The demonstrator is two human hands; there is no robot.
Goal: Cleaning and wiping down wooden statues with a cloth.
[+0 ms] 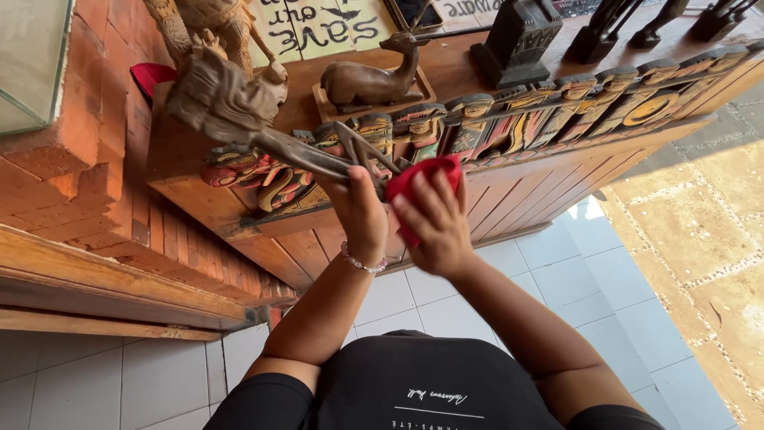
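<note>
The left hand [360,209] holds a thin wooden figure [239,111]; the right hand [434,223] rubs it, squeezing a red cloth [426,177].

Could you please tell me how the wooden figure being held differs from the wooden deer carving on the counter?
The slender figure is held in the air by the left hand; the deer carving rests on the counter. The slender figure is long, thin and tilted; the deer carving is compact and lies down on a flat base. The right hand presses a red cloth against the slender figure; nothing touches the deer carving. Both are brown carved wood.
</note>
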